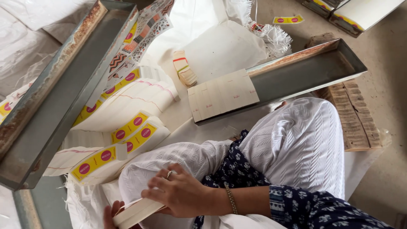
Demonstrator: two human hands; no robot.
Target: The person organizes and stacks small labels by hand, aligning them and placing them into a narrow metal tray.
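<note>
Head view: right hand lies curled over a pale card stack at the lap, gripping it. Left hand grips the stack from below, mostly hidden. Yellow labels and metal trays lie nearby.

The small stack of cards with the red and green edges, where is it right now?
In the head view the small card stack lies on the white sheet, upper middle, just above the flat cardboard piece that rests on the end of the right-hand metal tray.
</note>
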